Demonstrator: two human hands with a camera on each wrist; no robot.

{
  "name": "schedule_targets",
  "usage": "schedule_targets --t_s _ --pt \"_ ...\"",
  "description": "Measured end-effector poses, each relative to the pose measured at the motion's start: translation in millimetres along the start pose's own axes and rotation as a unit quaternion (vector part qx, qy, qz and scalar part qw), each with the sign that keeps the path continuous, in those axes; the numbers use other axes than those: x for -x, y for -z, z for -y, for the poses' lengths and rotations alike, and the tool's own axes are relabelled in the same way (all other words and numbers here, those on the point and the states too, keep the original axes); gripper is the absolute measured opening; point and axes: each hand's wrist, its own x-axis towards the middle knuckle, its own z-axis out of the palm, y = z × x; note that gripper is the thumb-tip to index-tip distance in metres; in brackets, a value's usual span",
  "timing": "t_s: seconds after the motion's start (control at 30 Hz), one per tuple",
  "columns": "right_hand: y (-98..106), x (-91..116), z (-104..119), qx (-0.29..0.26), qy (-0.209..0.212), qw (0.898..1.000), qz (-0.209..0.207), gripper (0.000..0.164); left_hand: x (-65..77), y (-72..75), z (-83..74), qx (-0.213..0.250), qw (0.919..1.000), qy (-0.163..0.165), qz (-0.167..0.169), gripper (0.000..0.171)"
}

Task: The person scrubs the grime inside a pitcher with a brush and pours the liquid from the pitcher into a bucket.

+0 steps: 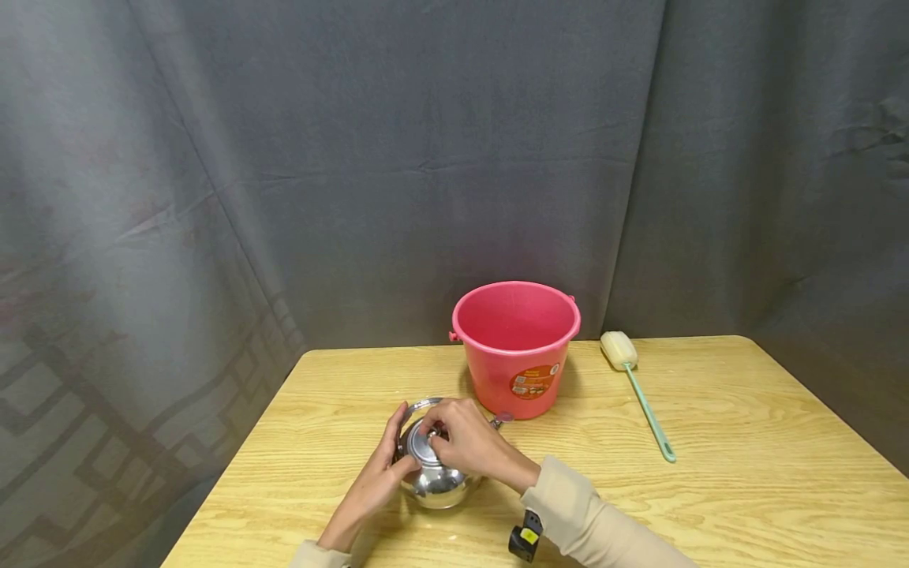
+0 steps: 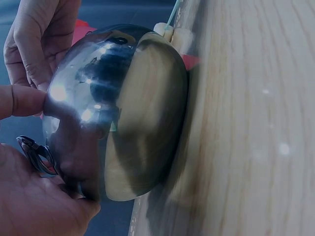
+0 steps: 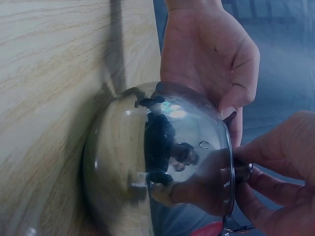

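A shiny steel kettle (image 1: 439, 495) stands on the table near its front, its short spout (image 1: 501, 420) pointing right toward the bucket. My left hand (image 1: 379, 477) holds the kettle's left side, thumb by the lid's edge and fingers along the far side. From above, my right hand (image 1: 469, 442) pinches the knob (image 3: 242, 172) of the round lid (image 1: 420, 451). In the right wrist view the lid's rim sits against the kettle body (image 3: 167, 142). The left wrist view has the rounded body (image 2: 98, 108) beside the left palm (image 2: 39, 206). Part of the carrying handle (image 1: 424, 403) is hidden behind the hands.
A pink bucket (image 1: 514, 355) with an orange label stands just behind the kettle. To its right lies a sponge brush (image 1: 619, 351) with a long green handle (image 1: 652, 414). Grey cloth (image 1: 440, 173) hangs behind the wooden table (image 1: 746, 442).
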Motion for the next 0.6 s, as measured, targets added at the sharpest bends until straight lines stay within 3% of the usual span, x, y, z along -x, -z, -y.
schedule_targets --t_s 0.6 --pt "1.5 -0.3 2.2 -0.002 -0.003 1.000 -0.002 0.021 0.1 0.3 0.1 0.006 0.9999 -0.007 0.009 0.090"
